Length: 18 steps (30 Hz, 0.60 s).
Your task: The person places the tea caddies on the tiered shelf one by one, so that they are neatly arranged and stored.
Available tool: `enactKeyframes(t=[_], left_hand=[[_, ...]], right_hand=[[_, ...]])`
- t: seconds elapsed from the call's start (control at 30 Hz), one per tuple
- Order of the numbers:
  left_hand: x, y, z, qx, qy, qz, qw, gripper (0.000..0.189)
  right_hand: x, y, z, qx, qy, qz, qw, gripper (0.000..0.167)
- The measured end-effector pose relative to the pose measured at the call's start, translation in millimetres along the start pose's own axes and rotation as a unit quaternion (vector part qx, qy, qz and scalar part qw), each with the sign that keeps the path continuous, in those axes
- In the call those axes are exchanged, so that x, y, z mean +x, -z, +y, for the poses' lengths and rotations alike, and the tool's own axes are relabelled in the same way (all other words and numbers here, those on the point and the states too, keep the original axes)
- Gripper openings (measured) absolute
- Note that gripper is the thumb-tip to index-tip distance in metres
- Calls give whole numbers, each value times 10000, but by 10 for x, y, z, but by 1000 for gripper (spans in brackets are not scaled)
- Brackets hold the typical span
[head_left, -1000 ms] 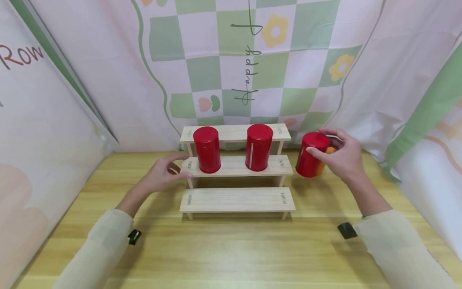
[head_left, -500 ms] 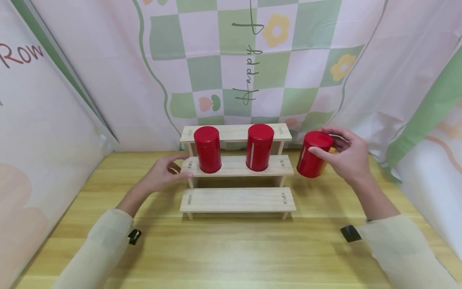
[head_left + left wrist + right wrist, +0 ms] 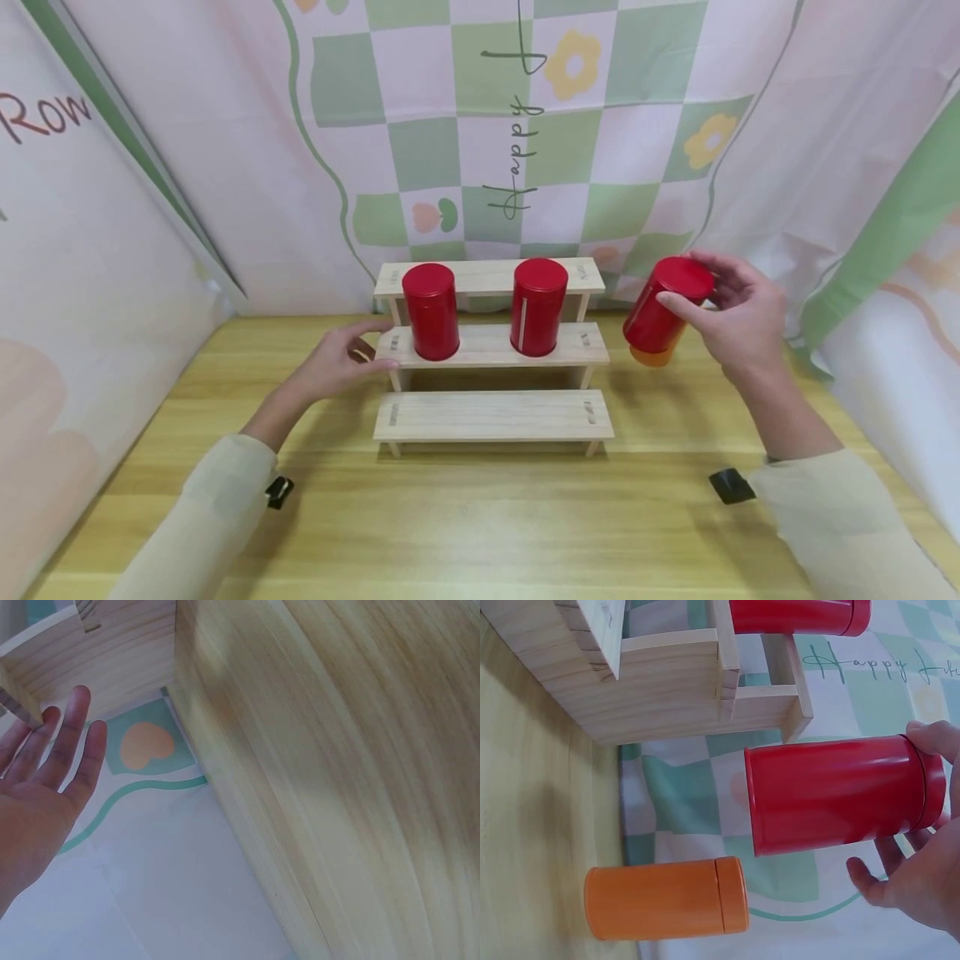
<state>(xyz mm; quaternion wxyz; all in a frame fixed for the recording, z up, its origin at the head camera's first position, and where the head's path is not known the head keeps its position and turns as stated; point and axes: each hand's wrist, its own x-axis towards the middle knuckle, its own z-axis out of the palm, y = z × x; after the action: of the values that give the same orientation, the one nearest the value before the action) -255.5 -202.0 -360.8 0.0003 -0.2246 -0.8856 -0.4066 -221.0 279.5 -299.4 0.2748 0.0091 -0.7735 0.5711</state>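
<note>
My right hand (image 3: 750, 321) grips a red lidded canister (image 3: 663, 308) near its lid, thumb in front and fingers behind. The canister is tilted and held above the table, right of a three-tier wooden shelf (image 3: 495, 417). Under it, an orange canister (image 3: 664, 898) stands upright on the table, mostly hidden in the head view. My left hand (image 3: 345, 362) holds the left end of the shelf's middle tier between thumb and fingers; in the left wrist view its other fingers (image 3: 73, 742) are extended. Two more red canisters, one left (image 3: 431, 312) and one right (image 3: 539, 308), stand upright on that tier.
The shelf stands on a wood-grain table (image 3: 480, 517). Behind it hangs a checked, flowered curtain (image 3: 495, 150), with pale cloth on both sides. The shelf's top tier (image 3: 483, 275) rises behind the standing canisters.
My right hand has moved up and to the right with the red canister, which now tilts more. More of the orange canister's lower part shows beneath it. The left hand keeps its place.
</note>
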Motion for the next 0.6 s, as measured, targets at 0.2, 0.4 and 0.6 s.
enactKeyframes(t=[0.2,0.4,0.6], left_hand=[[4,-4,2,6,10,4,10000,60],[-1,-3,7,12,-20,16,10000,60],[-2,-6,6,8,-37,15,10000,60]], right_hand=[[-16,38,-40,950,-91,-154,9953,51],[-31,28,-80,1664,161,-177,9858,50],[-69,2,-159,1503,245,-291,9879,54]])
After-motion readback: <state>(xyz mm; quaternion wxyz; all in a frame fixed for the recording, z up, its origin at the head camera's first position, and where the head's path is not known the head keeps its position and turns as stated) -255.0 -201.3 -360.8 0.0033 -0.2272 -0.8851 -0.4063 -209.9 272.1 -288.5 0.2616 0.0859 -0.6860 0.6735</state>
